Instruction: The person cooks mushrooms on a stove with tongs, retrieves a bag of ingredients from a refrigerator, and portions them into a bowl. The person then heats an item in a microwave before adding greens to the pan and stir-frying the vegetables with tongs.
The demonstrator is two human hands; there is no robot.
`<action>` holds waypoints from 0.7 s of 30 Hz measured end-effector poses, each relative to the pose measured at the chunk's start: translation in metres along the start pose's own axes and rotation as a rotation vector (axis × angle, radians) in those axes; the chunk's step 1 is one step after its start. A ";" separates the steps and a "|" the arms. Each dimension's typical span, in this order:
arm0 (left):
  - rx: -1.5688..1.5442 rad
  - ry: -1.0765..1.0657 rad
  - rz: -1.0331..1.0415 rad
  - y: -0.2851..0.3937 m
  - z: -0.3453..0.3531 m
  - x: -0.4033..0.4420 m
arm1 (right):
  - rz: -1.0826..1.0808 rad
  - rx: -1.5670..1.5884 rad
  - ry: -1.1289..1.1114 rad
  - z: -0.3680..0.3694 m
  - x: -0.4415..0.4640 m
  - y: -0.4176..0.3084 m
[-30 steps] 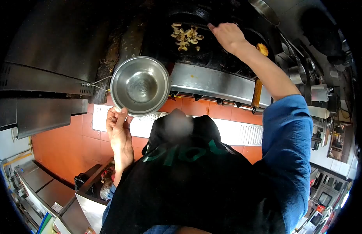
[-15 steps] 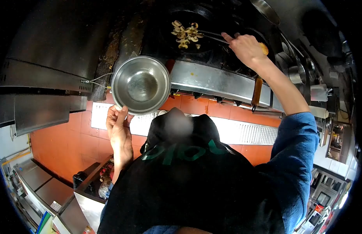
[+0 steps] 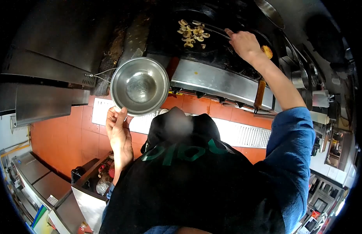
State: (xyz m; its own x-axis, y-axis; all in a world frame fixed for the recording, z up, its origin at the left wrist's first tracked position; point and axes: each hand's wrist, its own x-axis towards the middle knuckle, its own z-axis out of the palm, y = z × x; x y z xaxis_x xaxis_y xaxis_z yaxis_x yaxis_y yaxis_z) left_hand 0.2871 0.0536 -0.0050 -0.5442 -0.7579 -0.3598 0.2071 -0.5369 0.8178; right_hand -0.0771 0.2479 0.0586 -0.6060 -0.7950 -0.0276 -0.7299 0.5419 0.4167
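By its near rim, my left hand (image 3: 119,124) grips a round steel bowl (image 3: 160,86), thumb on the inside edge and fingers below. The bowl's shiny inside faces me, and nothing shows in it. My right hand (image 3: 243,45) is closed around metal tongs (image 3: 218,30) stretched out over a dark pan or cooking surface (image 3: 220,50). Sliced mushrooms (image 3: 192,33) lie there in a loose heap, with the tongs' tips at its upper right edge. A browned, yellowish piece of food (image 3: 267,51) sits to the right of my right wrist.
A steel stove front (image 3: 216,78) runs between me and the cooking surface. A wooden handle (image 3: 260,94) juts over it toward me. Pans and utensils (image 3: 298,78) crowd the right side. Steel equipment (image 3: 42,103) stands at the left, above an orange tiled floor (image 3: 56,144).
The tongs' tips have shifted to the heap's upper right edge, and the mushrooms lie a little more spread. My left hand still holds the bowl. The view has shifted slightly.
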 end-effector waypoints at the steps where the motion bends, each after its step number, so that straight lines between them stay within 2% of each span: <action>1: -0.002 0.005 0.002 0.002 0.001 0.000 | 0.009 0.034 -0.033 -0.009 -0.004 -0.002; 5: 0.009 0.024 -0.018 -0.003 0.002 -0.001 | 0.029 0.175 -0.047 -0.017 -0.007 0.005; 9: 0.000 -0.007 -0.032 -0.006 -0.001 0.003 | 0.036 0.151 0.078 -0.009 0.007 -0.007; 13: 0.008 -0.038 -0.019 -0.001 0.009 0.002 | -0.036 0.020 0.034 0.000 0.009 -0.021; 16: 0.035 0.025 -0.021 0.003 0.014 -0.001 | -0.063 0.036 0.068 -0.011 -0.008 -0.017; 21: 0.014 -0.035 -0.008 -0.008 0.001 0.006 | -0.091 0.057 0.068 -0.016 -0.025 -0.023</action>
State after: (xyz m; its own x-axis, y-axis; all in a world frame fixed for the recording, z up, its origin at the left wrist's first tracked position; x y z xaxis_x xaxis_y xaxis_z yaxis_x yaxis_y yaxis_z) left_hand 0.2812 0.0539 -0.0128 -0.5739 -0.7400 -0.3507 0.1912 -0.5375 0.8213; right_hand -0.0398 0.2512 0.0642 -0.5150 -0.8572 0.0000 -0.7987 0.4799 0.3629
